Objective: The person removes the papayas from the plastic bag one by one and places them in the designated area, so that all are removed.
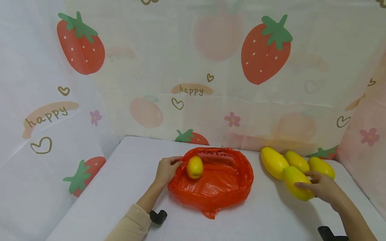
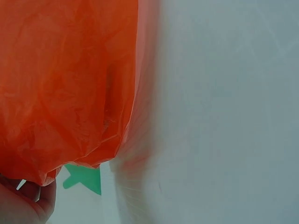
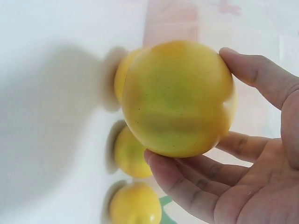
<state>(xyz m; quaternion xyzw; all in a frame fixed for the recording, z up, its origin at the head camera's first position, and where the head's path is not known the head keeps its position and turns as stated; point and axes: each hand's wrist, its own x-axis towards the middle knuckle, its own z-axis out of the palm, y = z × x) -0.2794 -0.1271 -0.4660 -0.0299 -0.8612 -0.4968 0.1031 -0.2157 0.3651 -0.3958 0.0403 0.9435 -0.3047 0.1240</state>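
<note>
A red plastic bag (image 1: 211, 201) stands with its mouth spread wide, and my left hand (image 1: 166, 171) pinches its left rim between thumb and fingers. Inside the bag, against the left wall, is one yellow mango (image 1: 195, 167). To the right of it my right hand (image 1: 324, 187) grips another mango (image 1: 294, 182), thumb on one side and fingers on the other. The right wrist view shows this held mango (image 3: 175, 100) end-on, in front of the others. In the left wrist view the bag (image 2: 60, 84) covers most of the left hand's fingertips.
Behind the held mango, several more lie at the right back: a large mango (image 1: 273, 163), a smaller mango (image 1: 297, 161) and a mango (image 1: 321, 167) near the edge. A strawberry-print cloth (image 1: 193, 60) hangs behind the white table (image 1: 120, 180). Black wrist mounts show by both forearms.
</note>
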